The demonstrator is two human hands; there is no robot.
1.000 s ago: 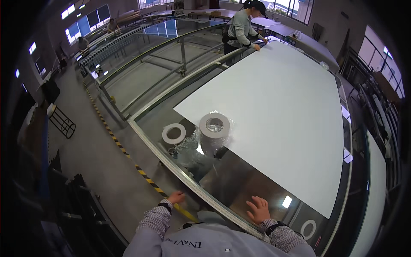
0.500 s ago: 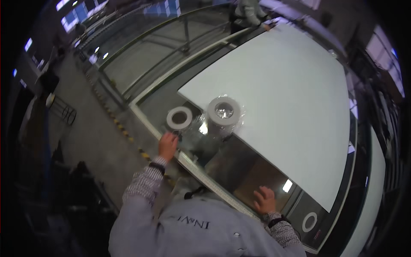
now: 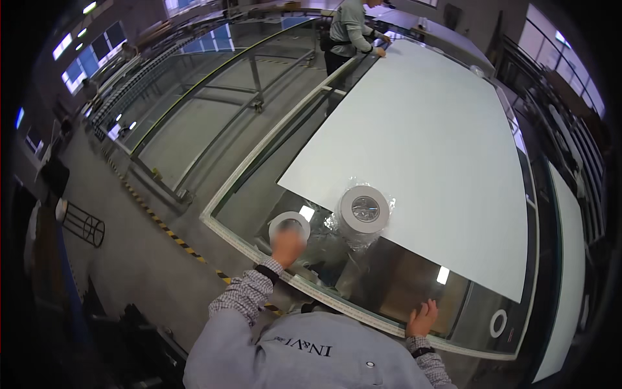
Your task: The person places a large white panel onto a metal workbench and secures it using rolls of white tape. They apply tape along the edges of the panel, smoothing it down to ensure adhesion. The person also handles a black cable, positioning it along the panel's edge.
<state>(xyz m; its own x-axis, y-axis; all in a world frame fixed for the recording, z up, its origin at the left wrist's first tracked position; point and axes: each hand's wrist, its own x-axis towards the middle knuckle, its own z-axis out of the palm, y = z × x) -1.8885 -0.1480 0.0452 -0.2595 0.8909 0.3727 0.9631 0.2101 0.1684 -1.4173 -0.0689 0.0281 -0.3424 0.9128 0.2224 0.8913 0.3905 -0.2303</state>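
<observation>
Left hand has come forward off the near edge of the glass worktop onto the small tape roll, grip blurred so can't tell, beside the wrapped bigger roll; right hand stays spread flat on the glass

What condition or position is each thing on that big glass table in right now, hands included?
Left hand: blurred, reaching onto the small tape roll; grip unclear.
Right hand: open, flat on the glass near the table edge.
Small tape roll: lying flat.
Large tape stack: upright, in clear wrap.
White sheet: spread flat on the glass.
Third tape roll: lying flat, untouched.
</observation>
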